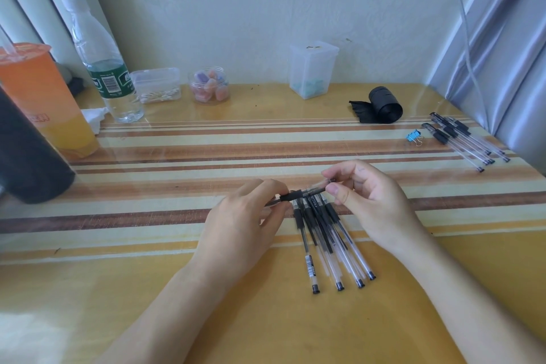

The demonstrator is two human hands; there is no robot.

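A striped yellow counter (147,289) is seen from above, set against a pale wall. Two bare hands are held above its middle. The left hand (239,221) is curled, and one end of a black pen (298,193) is pinched in its fingertips near the dark rubber grip. The right hand (369,201) is also curled, and the clear barrel end of the same pen is pinched between its thumb and forefinger. The pen is thus held level between both hands, just above the counter.

At the left edge a dark cylinder (26,151) is found, and an orange drink cup (44,97) is placed just behind it. A clear water bottle (103,68) with a green label is stood upright beside the cup. Along the wall a tall clear box (313,69), a shallow clear box (156,84) and a small jar (209,86) of pastel pieces are lined up, well apart from the hands.

Directly under the held pen a fan of pens (328,239) is spread flat, with the grips gathered near the hands and the end caps pointed toward the person. A black roll (382,105) is laid at the back right. A second group of pens (464,139) is laid near the right edge, and a small blue binder clip (413,136) is seen just beside it.
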